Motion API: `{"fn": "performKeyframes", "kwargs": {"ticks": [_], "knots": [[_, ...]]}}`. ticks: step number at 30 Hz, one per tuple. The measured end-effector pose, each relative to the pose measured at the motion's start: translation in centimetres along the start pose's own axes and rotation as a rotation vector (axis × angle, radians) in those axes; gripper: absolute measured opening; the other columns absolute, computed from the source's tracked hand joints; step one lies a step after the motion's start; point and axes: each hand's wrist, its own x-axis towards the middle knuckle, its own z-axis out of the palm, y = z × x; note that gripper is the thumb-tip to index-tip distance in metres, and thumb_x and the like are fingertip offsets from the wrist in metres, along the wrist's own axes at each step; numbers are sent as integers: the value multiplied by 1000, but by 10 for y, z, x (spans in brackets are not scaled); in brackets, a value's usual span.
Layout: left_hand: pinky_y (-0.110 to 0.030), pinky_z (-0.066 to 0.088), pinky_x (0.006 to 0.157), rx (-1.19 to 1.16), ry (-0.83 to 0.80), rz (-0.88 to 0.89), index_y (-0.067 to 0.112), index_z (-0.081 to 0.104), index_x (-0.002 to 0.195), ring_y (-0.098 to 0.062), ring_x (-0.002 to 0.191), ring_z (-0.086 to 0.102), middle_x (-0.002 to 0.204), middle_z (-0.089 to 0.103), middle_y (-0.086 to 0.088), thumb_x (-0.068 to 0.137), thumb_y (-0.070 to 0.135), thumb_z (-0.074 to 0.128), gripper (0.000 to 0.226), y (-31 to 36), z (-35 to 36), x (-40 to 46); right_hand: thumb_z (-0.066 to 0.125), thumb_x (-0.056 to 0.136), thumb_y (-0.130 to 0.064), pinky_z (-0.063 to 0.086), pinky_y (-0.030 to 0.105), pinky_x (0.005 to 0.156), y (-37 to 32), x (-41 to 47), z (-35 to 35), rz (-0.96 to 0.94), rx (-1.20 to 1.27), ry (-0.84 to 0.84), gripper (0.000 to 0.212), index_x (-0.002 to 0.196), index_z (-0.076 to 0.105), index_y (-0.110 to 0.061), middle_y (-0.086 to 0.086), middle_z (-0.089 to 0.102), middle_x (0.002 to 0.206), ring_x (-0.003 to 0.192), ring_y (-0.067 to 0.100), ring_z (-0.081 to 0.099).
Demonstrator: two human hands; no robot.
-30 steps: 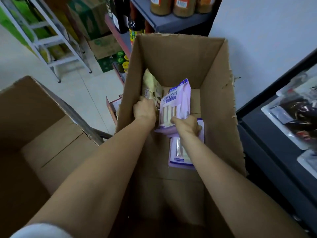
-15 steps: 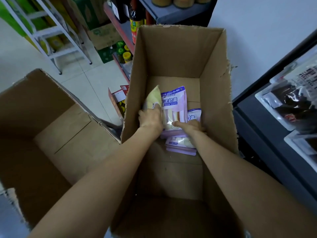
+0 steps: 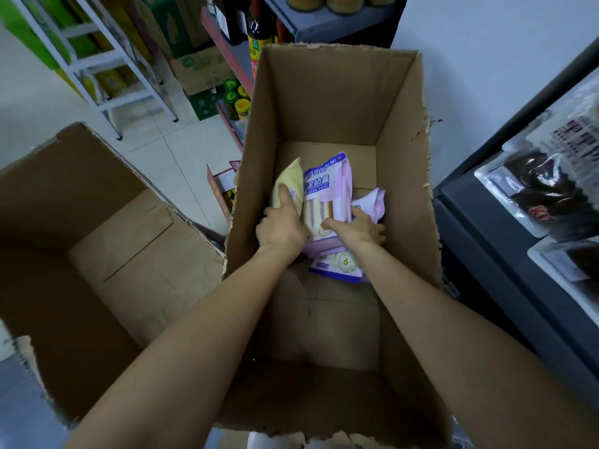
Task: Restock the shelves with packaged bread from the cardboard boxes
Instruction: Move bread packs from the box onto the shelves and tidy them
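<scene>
Both my arms reach down into a tall open cardboard box (image 3: 402, 163). My left hand (image 3: 281, 226) grips a pale yellow bread packet (image 3: 290, 186), with one finger laid up its face. Beside it stands a purple and white bread packet (image 3: 327, 196), leaning against the yellow one. My right hand (image 3: 358, 226) holds the purple packets, thumb on the front one and fingers curled round a second purple packet (image 3: 371, 202) behind. A third purple packet (image 3: 337, 268) lies flat on the box floor below my hands.
A second open cardboard box (image 3: 97, 228) stands at my left. A dark shelf (image 3: 505, 254) with packaged goods (image 3: 551, 183) runs along the right. Bottles and jars fill shelves (image 3: 240, 59) at the back; a white stepladder (image 3: 107, 56) stands on the tiled floor.
Both hands have sunk deeper into the box with the packets. My right hand has moved right and now also gathers another purple packet.
</scene>
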Motion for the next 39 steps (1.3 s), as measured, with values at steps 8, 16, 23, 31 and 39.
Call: {"fn": "performKeyframes", "kwargs": {"ticks": [8,16,23,31,39], "knots": [[-48,41,94,-153,229,155,49,11,145,-41,112,51,133,35,-21,95,20,37,63,9,-77,-94,69,73,-34,42,37,88,-35,-115,-44,-391,-12,250,52,120,48,-22,10,29,113,88,27,36],[-44,40,101,-279,422,408,28,51,133,-43,110,47,127,35,-18,93,17,38,43,-11,-136,-232,69,70,-25,38,30,69,-16,-284,-105,-597,256,379,32,95,49,-21,8,35,108,86,27,45],[-41,39,98,-488,320,509,26,59,122,-36,107,48,120,42,-17,93,42,34,41,-4,-157,-395,74,69,-7,50,32,75,56,-452,-180,-730,736,249,29,88,62,-25,1,66,88,81,19,62],[-32,51,79,-694,-18,952,27,67,75,-19,84,67,79,71,2,78,61,61,35,64,-132,-576,65,61,-12,53,34,82,179,-587,-285,-747,834,298,49,109,61,-18,3,71,96,88,20,66],[-31,54,73,-740,-148,1305,39,69,74,-16,89,66,78,72,6,58,70,70,35,166,-33,-752,56,87,-45,50,39,94,341,-689,-402,-713,1036,638,42,120,61,-20,4,70,112,103,22,65]]}}
